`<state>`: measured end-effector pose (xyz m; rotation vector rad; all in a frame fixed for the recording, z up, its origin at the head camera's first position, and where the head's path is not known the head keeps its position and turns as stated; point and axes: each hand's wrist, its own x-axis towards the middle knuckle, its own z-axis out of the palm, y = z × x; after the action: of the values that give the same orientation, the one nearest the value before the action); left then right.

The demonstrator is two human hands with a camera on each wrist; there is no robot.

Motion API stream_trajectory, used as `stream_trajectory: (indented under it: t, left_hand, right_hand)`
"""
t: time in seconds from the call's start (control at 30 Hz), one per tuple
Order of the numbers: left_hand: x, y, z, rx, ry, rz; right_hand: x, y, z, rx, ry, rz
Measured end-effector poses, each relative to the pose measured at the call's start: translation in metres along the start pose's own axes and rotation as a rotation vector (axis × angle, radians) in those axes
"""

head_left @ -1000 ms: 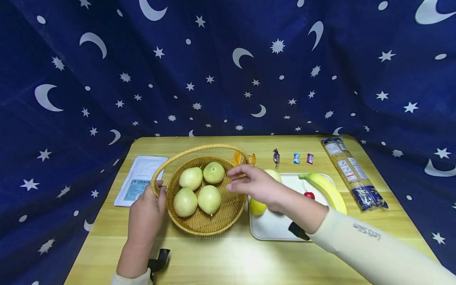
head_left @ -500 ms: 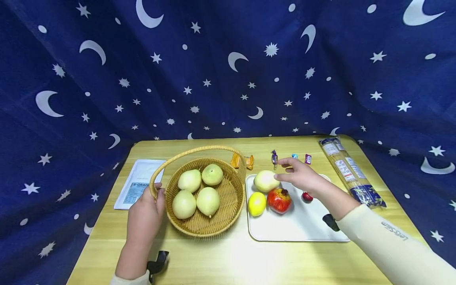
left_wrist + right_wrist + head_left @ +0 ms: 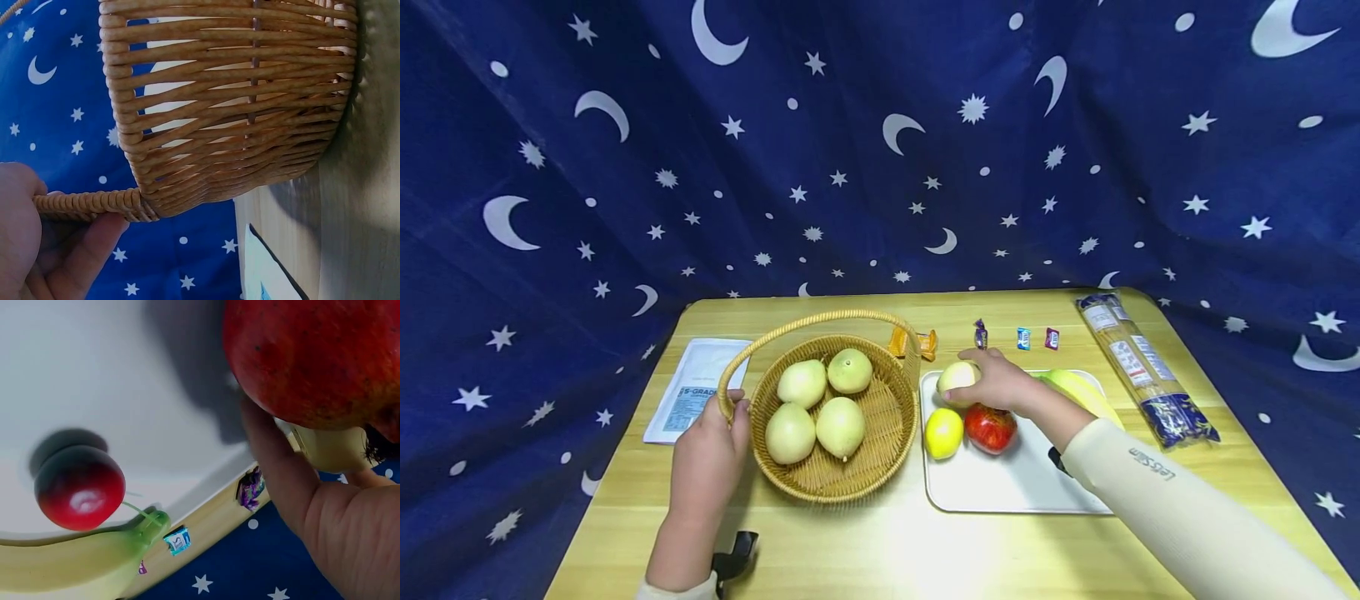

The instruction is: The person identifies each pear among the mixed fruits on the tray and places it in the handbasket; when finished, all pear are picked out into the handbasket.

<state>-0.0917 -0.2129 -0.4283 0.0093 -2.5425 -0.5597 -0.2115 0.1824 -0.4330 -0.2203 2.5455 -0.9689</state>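
My left hand (image 3: 709, 457) grips one side of the arched handle (image 3: 87, 203) of a wicker basket (image 3: 883, 429). Several pale green pear-like fruits (image 3: 840, 423) lie inside the basket. My right hand (image 3: 1000, 383) has its fingers and thumb around another pale green pear-like fruit (image 3: 958, 377) at the back left of a white tray (image 3: 1022, 492). Beside that fruit are a yellow lemon (image 3: 943, 433) and a red pomegranate (image 3: 991, 428). The pomegranate fills the upper right of the right wrist view, with my thumb passing close beneath it, and hides part of the held fruit.
A banana (image 3: 1086, 393) and a red cherry (image 3: 80, 487) lie on the tray's right side. Behind are wrapped candies (image 3: 1023, 338) and orange packets (image 3: 928, 344). A noodle pack (image 3: 1142, 367) lies right, a white pouch (image 3: 696, 387) left. A starry curtain (image 3: 850, 125) hangs behind.
My right hand has moved from the basket's right rim over to the tray and closed around the pale green fruit there. The left hand stays on the handle.
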Motion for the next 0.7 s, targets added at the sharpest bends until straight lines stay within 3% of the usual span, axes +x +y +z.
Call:
stream_trajectory:
  t: [0.4,0.7]
  left_hand:
    - [-0.001,0.001,0.002,0.002,0.014,-0.006]
    - [-0.001,0.002,0.001,0.011,0.017,-0.009]
  right_hand:
    - [0.005,0.006,0.002,0.039,0.008,-0.007]
    - [-0.007,-0.007,-0.024,0.236,0.081,-0.1]
